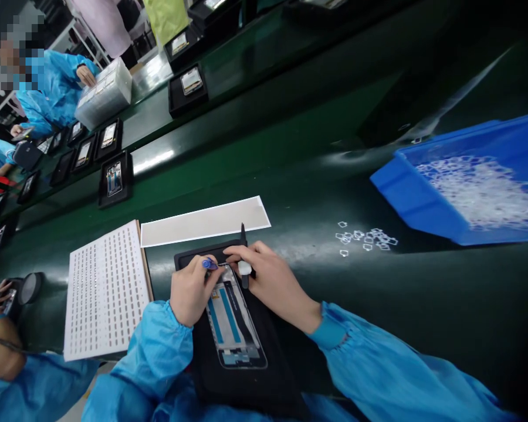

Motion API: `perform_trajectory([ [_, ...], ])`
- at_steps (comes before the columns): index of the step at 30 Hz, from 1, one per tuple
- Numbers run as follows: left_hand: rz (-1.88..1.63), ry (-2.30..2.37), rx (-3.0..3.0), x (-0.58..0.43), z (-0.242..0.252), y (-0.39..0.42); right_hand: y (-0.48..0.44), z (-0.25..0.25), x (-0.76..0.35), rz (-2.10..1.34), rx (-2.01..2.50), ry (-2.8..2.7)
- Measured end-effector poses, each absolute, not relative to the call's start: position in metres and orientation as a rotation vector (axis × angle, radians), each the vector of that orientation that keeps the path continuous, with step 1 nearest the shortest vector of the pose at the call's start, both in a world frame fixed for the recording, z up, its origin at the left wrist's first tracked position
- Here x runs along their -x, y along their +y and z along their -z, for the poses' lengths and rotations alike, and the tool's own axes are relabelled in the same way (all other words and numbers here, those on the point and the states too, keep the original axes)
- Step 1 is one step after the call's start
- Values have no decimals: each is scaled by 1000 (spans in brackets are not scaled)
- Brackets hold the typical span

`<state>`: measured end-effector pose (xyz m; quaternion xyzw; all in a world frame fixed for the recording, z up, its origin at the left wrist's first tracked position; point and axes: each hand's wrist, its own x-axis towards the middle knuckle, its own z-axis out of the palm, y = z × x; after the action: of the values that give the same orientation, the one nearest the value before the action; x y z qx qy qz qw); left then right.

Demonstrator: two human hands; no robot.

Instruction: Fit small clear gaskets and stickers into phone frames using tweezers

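Observation:
A phone frame (234, 321) with blue strips lies in a black tray (255, 375) right in front of me. My left hand (192, 289) is closed in a fist at the frame's top left corner, and its blue-tipped finger pinches at a small part there. My right hand (270, 279) rests at the frame's top right corner, fingers wrapped round a thin black tool (243, 237) that points away from me. A white finger cot covers one fingertip.
A white sheet of small parts in rows (105, 290) lies to the left, a long white strip (202, 224) behind the tray. Several loose clear square pieces (366, 237) lie right of me, before a blue bin (422, 193) full of them. Black trays with phones ride the far belt; other workers sit left.

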<state>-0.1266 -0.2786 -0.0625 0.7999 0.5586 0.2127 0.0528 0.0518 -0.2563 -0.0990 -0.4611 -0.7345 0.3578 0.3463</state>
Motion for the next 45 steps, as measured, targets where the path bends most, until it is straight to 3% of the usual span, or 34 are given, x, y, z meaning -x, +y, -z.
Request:
perform_trajectory([
  [6, -619, 1678, -2357, 126, 65, -277, -257, 100, -52, -941, 1208, -1908],
  [11, -1116, 1635, -1841, 136, 61, -275, -257, 100, -51, -916, 1164, -1913],
  [14, -1343, 1582, -1819, 146, 51, -280, -257, 98, -52, -935, 1116, -1913],
  [21, -515, 1599, -2584, 154, 60, -299, -253, 92, -65, -1081, 1146, -1577],
  [25, -228, 1605, -2746, 151, 70, -299, -248, 94, -74, -1018, 1243, -1286],
  [33, 25, 1549, -2742, 149, 58, -297, -228, 94, -97, -1038, 1225, -952],
  [36, -26, 1509, -2685, 149, 49, -286, -217, 96, -110, -1100, 1248, -905],
  [40, -160, 1492, -2656, 129, 40, -252, -199, 102, -117, -1117, 1329, -911],
  [45, 84, 1373, -2727, 81, 44, -199, -178, 109, -109, -1021, 1394, -964],
])
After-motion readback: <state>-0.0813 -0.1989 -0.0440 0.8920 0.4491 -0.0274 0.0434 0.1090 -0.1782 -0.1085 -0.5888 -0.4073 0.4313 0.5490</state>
